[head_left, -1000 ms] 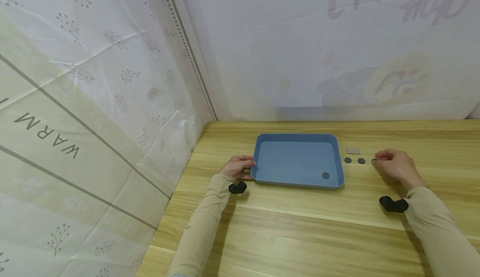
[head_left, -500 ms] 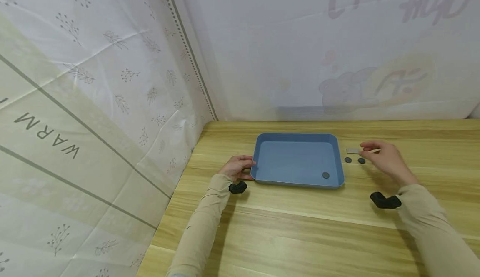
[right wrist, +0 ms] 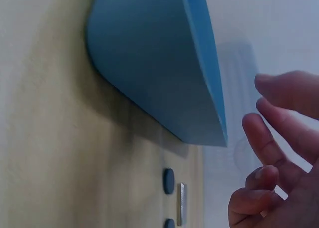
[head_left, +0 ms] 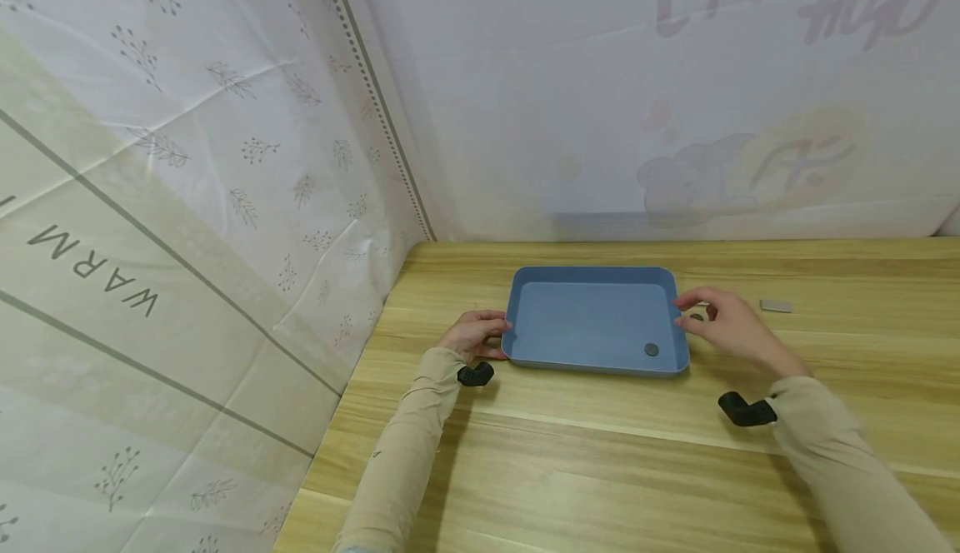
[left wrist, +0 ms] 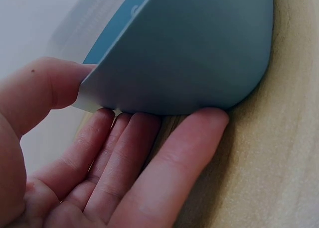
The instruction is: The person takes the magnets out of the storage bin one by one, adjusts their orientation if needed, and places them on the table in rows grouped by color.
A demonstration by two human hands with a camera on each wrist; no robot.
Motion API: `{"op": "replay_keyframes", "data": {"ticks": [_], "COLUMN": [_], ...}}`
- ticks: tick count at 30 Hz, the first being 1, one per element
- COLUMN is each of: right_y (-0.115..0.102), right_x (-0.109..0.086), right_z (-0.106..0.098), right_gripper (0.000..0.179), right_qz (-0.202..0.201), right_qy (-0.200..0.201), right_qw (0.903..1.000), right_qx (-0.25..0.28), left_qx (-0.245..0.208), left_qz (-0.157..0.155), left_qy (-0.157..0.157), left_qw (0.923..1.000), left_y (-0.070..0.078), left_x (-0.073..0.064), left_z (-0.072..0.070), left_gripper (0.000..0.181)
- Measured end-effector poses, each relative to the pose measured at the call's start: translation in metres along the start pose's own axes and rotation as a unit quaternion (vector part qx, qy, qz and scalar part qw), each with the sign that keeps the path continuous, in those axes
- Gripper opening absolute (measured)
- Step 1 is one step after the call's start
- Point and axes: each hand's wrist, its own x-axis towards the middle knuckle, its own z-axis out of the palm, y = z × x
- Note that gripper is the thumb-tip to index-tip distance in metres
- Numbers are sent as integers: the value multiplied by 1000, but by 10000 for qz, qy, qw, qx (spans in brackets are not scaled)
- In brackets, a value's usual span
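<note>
A shallow blue rectangular tray point(head_left: 592, 320) stands on the table with one small dark disc point(head_left: 652, 351) near its right front corner. My left hand point(head_left: 474, 335) grips the left end, thumb over the rim and fingers against the outer wall, as the left wrist view shows. At the right rim, my right hand point(head_left: 729, 330) has its thumb and forefinger by the edge. The right wrist view shows no object between those fingers; whether they pinch a disc is unclear. Outside the tray lie another dark disc point(right wrist: 169, 181), a disc point(right wrist: 170, 223) cut by the frame and a thin flat bar point(right wrist: 182, 204).
A second flat grey bar point(head_left: 776, 306) lies to the right of my right hand. The wooden table point(head_left: 570, 461) meets a printed cloth point(head_left: 525, 120) at the back and another hanging cloth point(head_left: 187, 228) at the left.
My right hand has moved left from the row of discs to the tray's right rim. The rightmost disc was at its fingertips a second ago. A bar at right is now visible. Left hand unchanged.
</note>
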Motion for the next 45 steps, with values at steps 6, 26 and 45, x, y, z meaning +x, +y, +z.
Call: {"op": "replay_keyframes", "data": {"ticks": [6,26,45], "right_y": [-2,-2,-5], "right_x": [1,1,2], "right_z": [14,38,47], "right_gripper": [33,24,19], "right_qz": [-203,-590,-708], "right_qy": [-215,-249,-293], "right_qw": [9995,9946,9864], "right_qx": [-88,-817,-1453], "left_qx": [9,-67,-17], "left_qz": [8,-6,17], "left_qy": [-20,-23,16], "left_qw": [10000,10000,10000], "left_y": [-1,0,-1], "left_x": [2,1,1], "left_z": [-1,-1,-1], "left_gripper": [44,47,46]}}
